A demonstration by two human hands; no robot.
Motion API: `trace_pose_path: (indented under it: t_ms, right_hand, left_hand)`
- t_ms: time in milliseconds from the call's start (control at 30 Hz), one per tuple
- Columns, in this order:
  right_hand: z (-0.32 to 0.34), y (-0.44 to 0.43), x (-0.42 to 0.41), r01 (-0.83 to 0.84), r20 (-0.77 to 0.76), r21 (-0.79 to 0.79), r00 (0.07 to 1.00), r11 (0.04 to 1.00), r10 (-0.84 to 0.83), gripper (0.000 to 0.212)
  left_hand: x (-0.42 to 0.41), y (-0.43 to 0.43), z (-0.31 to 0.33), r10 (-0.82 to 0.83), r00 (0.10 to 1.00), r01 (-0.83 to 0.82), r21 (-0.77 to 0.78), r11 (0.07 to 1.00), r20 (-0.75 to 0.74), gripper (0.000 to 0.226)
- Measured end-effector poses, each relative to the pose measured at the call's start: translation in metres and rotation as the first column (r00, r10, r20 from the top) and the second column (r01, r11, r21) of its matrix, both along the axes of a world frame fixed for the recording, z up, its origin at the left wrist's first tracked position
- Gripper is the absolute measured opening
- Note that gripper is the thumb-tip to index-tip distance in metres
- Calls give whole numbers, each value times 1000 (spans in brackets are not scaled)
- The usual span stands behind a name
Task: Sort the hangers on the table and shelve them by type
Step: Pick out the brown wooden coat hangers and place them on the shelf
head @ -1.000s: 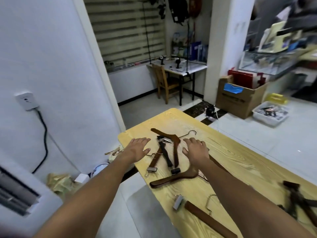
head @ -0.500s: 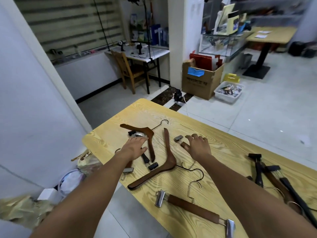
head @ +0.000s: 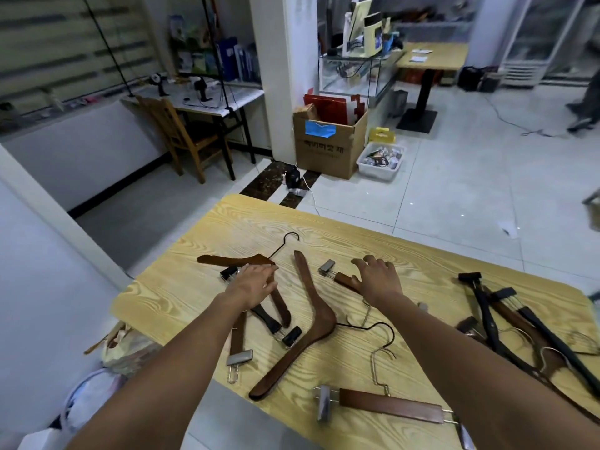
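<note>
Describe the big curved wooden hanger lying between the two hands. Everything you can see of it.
The curved wooden hanger is dark reddish-brown, smooth-looking, a broad boomerang-shaped body with a thin black wire hook at the bend. It lies flat on the table, one tip pointing away, the other toward the near edge. A black clip of another hanger touches its lower arm. The left hand and right hand flank it without touching.
</note>
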State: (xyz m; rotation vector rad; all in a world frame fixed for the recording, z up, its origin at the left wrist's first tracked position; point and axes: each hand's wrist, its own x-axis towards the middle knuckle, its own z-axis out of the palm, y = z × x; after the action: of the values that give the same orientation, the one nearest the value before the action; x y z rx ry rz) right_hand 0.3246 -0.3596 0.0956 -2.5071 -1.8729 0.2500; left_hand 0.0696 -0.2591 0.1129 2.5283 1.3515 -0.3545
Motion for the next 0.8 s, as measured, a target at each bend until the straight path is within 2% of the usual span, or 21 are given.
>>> trace_pose_path:
  t_ms: [233, 467, 633, 800]
  right_hand:
    - [-19, 18, -35, 11, 17, -40, 1000, 999, -11, 44]
    - [-38, 22, -63, 87, -51, -81, 995, 993, -91, 47]
    - [-68, 13, -103, 236, -121, -172, 958, 956, -259, 41]
    - [-95, 9, -134, 407, -224, -282, 852, 868, -473, 52]
  left_hand:
    - [-37, 30, -10, 2, 999, -1, -25, 1000, 42, 51]
    - [-34, 47, -32, -44, 998, 48, -81, 996, 47, 51]
    - [-32, 53, -47, -80, 995, 85, -104, 991, 54, 50]
    - [-31, 61, -57, -124, 990, 131, -104, 986, 65, 48]
